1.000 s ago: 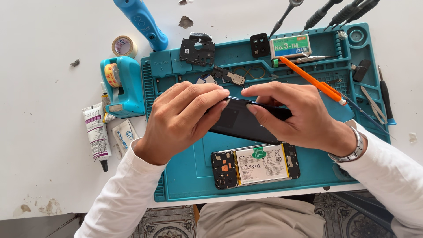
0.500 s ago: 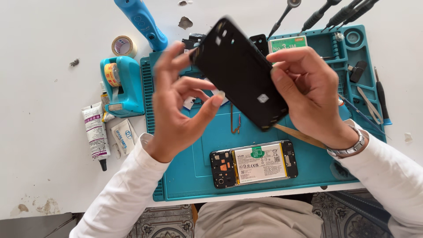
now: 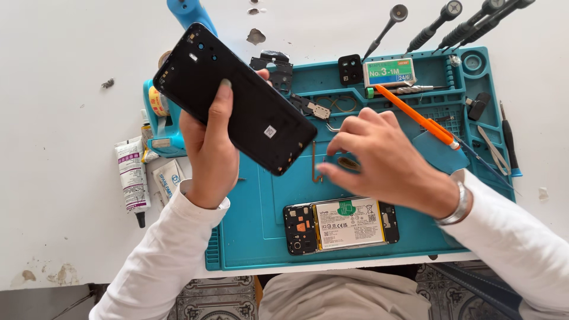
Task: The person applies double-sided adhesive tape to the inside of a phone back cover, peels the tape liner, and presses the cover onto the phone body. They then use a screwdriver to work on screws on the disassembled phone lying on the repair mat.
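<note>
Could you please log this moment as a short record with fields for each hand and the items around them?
left hand: holds a black plastic phone back cover, tilted, above the mat
right hand: open, hovering over the teal silicone repair mat
below the hands: opened phone with white battery, flat on the mat
right of hand: orange-handled tool
left of mat: white glue tube

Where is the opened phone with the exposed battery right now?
In the head view, the opened phone lies flat near the front edge of the teal repair mat, below the right hand.
</note>
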`<state>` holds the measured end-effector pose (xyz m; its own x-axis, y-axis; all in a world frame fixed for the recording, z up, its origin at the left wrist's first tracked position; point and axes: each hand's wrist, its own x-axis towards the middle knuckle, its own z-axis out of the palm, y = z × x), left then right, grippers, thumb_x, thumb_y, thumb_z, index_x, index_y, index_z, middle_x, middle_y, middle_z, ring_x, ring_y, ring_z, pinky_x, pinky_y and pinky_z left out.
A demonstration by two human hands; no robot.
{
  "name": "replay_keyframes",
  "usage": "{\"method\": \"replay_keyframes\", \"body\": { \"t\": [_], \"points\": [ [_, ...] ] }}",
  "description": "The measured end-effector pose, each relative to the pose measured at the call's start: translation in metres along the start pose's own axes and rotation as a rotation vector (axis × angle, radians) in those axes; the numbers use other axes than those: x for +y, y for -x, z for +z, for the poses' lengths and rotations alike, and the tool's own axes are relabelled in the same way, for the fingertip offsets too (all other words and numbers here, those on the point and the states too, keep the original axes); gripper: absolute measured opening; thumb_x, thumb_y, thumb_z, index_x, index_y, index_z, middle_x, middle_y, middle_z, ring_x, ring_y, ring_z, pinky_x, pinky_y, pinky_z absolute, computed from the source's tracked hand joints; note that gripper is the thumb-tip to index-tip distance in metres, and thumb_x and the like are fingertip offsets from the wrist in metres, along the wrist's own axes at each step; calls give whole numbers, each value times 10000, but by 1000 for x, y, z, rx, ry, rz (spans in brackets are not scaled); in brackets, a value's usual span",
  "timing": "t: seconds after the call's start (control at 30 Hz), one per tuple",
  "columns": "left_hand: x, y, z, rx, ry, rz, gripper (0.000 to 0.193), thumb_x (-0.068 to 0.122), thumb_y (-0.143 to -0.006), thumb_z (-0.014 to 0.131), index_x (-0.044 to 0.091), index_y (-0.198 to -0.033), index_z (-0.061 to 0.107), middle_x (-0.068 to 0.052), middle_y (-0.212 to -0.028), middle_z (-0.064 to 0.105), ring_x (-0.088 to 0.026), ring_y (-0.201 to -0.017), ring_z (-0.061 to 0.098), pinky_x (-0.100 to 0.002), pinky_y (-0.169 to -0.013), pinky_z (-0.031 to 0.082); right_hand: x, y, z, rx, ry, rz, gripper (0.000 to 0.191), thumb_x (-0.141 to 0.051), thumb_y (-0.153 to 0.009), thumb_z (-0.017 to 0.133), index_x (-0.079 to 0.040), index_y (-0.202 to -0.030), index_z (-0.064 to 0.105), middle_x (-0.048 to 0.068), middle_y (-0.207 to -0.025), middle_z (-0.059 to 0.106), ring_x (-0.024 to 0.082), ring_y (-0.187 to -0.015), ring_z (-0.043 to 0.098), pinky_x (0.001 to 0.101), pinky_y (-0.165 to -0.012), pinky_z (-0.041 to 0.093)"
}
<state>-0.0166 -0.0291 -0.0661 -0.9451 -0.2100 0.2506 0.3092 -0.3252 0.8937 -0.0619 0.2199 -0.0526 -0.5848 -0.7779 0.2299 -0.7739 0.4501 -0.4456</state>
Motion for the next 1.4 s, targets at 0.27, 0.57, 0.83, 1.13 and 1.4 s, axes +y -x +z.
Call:
{"method": "replay_keyframes", "body": {
  "t": [0.27, 0.57, 0.83, 1.13, 1.4],
  "points": [
    [0, 3, 1, -36, -16, -66, 504, 408, -1144, 476, -38, -1372, 525, -161, -1264, 652, -255, -1176, 694, -417, -1003, 621, -14, 4, 9, 37, 22, 15, 154, -259, -814, 820, -122, -780, 758, -31, -763, 635, 182, -798, 495, 408, -798, 278],
    [-9, 12, -1, -116, 187, -55, 882, 787, -1025, 372, 12, -1428, 491, -127, -1186, 635, -231, -1005, 692, -371, -878, 590, -8, 4, 7, 2, -7, -2, 140, -231, -823, 817, -102, -792, 772, -25, -754, 635, 165, -803, 506, 395, -793, 280],
    [-9, 13, 2, -137, 191, -142, 890, 780, -1020, 355, 17, -1459, 481, -109, -1206, 617, -233, -1026, 690, -377, -887, 594, 2, 1, -1, 17, -56, -4, 124, -214, -791, 819, -111, -743, 771, -35, -706, 630, 140, -770, 537, 373, -804, 284],
    [-10, 17, 6, -199, 175, -199, 877, 770, -994, 407, 41, -1481, 424, -92, -1285, 568, -218, -1147, 674, -399, -958, 608, 11, 5, -21, 208, -419, 117, 56, -16, -841, 777, -11, -889, 750, 41, -892, 700, 115, -779, 655, 254, -711, 524],
    [-5, 31, 21, -457, 198, -295, 808, 622, -1006, 646, -21, -1434, 410, -112, -1387, 501, -218, -1276, 639, -378, -1073, 576, -5, 11, -9, 393, -686, 119, 91, 35, -888, 759, 29, -972, 724, 63, -980, 692, 93, -788, 655, 212, -710, 506]
  ]
}}
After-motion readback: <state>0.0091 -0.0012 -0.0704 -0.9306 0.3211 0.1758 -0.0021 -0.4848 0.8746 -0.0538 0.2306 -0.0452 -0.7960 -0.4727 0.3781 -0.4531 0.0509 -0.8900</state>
